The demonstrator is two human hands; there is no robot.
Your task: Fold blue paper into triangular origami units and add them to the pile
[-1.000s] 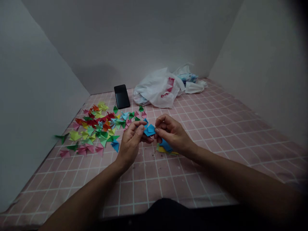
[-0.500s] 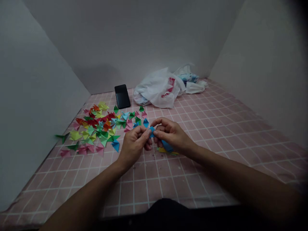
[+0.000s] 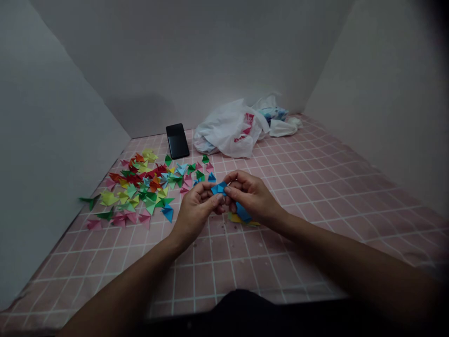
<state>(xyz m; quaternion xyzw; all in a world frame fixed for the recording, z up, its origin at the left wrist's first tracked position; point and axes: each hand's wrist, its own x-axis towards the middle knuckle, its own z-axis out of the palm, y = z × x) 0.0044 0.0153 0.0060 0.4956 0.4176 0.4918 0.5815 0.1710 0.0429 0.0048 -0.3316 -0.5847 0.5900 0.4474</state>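
Observation:
A small folded piece of blue paper (image 3: 219, 188) is pinched between my two hands above the table. My left hand (image 3: 198, 201) grips its left and lower side with thumb and fingers. At its right edge, my right hand (image 3: 250, 194) pinches it between thumb and forefinger. Under my right hand lie blue paper (image 3: 243, 213) and yellow paper (image 3: 236, 218), partly hidden by it. To the left of my left hand spreads a pile of folded paper cranes (image 3: 140, 187) in red, green, yellow, pink and blue. One blue paper crane (image 3: 167, 212) lies closest to that hand.
A black phone (image 3: 177, 141) lies behind the cranes. White plastic bags (image 3: 228, 128) sit crumpled against the back wall (image 3: 196, 56). A pink checked cloth (image 3: 315, 178) covers the table, with walls at left and right.
My left thumb has slid down off the front of the blue paper, and more of it shows, wider than before. My right hand has shifted slightly.

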